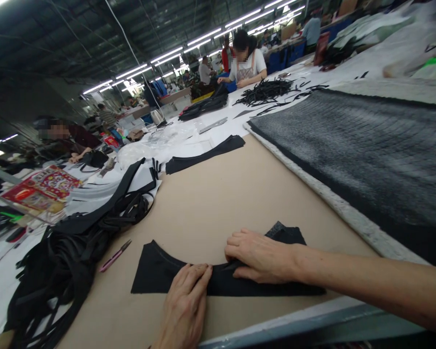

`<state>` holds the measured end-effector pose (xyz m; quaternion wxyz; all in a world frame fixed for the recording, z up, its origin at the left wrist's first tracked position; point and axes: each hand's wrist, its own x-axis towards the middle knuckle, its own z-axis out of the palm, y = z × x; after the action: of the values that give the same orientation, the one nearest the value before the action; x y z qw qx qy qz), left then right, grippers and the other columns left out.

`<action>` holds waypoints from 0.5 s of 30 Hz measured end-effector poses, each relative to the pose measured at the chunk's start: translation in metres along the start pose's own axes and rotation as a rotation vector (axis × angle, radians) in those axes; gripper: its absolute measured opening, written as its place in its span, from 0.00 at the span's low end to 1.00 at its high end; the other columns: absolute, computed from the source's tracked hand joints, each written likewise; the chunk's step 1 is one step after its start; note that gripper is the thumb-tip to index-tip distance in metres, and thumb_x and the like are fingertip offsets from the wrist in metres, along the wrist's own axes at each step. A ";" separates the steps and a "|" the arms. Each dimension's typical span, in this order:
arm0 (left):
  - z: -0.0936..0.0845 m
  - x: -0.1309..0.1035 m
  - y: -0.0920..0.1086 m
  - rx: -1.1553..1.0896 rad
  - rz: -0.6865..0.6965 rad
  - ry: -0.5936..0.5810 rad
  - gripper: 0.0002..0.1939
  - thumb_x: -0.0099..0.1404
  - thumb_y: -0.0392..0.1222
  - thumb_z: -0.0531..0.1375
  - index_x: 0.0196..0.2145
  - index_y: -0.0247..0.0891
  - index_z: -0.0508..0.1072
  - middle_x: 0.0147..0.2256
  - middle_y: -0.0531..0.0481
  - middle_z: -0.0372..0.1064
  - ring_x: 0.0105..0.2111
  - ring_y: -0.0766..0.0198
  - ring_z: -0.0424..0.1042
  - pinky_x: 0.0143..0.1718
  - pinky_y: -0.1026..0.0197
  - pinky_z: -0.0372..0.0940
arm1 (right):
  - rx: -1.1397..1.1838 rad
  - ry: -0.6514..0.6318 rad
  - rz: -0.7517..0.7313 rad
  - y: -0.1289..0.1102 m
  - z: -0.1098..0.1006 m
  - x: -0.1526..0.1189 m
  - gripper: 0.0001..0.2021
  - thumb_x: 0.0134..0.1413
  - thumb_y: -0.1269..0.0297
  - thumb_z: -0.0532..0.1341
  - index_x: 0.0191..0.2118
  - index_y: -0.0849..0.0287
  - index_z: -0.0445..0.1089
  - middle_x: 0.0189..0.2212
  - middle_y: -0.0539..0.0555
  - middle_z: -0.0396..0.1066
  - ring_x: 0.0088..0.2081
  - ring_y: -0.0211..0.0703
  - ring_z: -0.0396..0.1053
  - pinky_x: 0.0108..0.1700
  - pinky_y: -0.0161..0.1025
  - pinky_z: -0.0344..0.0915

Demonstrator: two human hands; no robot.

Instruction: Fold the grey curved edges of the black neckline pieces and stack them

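Note:
A curved black fabric piece (156,274) lies on the tan board (218,194) near its front edge. My left hand (187,300) presses on the middle of the piece, its fingers close together at the concave upper edge. To its right, my right hand (259,257) has its fingers curled down on the same edge, pinching the fabric. The right end of the piece (288,235) is raised or folded, with a greyish underside showing. A second narrow black piece (205,154) lies at the far end of the board.
Pink-handled snips (115,256) lie left of the fabric. Black strips (72,261) are heaped along the left. A large dark mesh-like sheet (363,155) on pale padding (330,203) covers the right. Across the table, a person (247,65) works near a pile of black strips (265,92).

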<state>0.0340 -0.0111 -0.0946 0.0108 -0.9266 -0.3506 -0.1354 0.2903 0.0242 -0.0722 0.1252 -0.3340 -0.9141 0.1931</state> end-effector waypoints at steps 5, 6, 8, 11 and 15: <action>0.000 0.023 0.017 -0.252 -0.320 -0.043 0.17 0.64 0.35 0.56 0.51 0.40 0.68 0.44 0.47 0.69 0.45 0.59 0.67 0.47 0.53 0.64 | 0.006 -0.053 0.041 -0.006 -0.005 0.007 0.07 0.53 0.64 0.61 0.37 0.61 0.68 0.35 0.55 0.71 0.36 0.47 0.67 0.42 0.43 0.60; 0.000 0.030 0.021 -0.300 -0.355 -0.064 0.16 0.63 0.34 0.57 0.49 0.41 0.69 0.43 0.48 0.69 0.45 0.59 0.66 0.48 0.52 0.64 | 0.015 -0.059 0.046 -0.006 -0.005 0.007 0.06 0.52 0.66 0.61 0.37 0.61 0.68 0.34 0.56 0.72 0.36 0.47 0.68 0.42 0.43 0.60; -0.001 0.044 0.029 -0.395 -0.389 -0.114 0.17 0.61 0.30 0.57 0.47 0.42 0.71 0.42 0.49 0.69 0.45 0.59 0.66 0.49 0.52 0.63 | 0.036 -0.065 0.053 -0.006 -0.006 0.008 0.05 0.52 0.69 0.59 0.36 0.61 0.69 0.34 0.56 0.72 0.37 0.47 0.68 0.42 0.42 0.60; -0.004 0.057 0.034 -0.486 -0.421 -0.167 0.18 0.59 0.25 0.55 0.44 0.41 0.73 0.39 0.50 0.69 0.43 0.60 0.66 0.47 0.54 0.63 | 0.064 -0.071 0.075 -0.004 -0.006 0.006 0.06 0.51 0.72 0.57 0.35 0.62 0.69 0.33 0.56 0.72 0.36 0.46 0.69 0.40 0.40 0.61; -0.008 0.062 0.036 -0.509 -0.443 -0.203 0.20 0.58 0.24 0.53 0.42 0.41 0.74 0.38 0.50 0.68 0.42 0.60 0.66 0.46 0.55 0.63 | 0.114 -0.077 0.090 -0.001 -0.006 0.003 0.07 0.49 0.74 0.57 0.35 0.62 0.71 0.33 0.56 0.72 0.37 0.46 0.69 0.39 0.38 0.61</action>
<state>0.1001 0.0010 -0.0687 -0.2850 -0.8098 -0.4974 -0.1245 0.2899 0.0275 -0.0663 0.1001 -0.3594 -0.8898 0.2628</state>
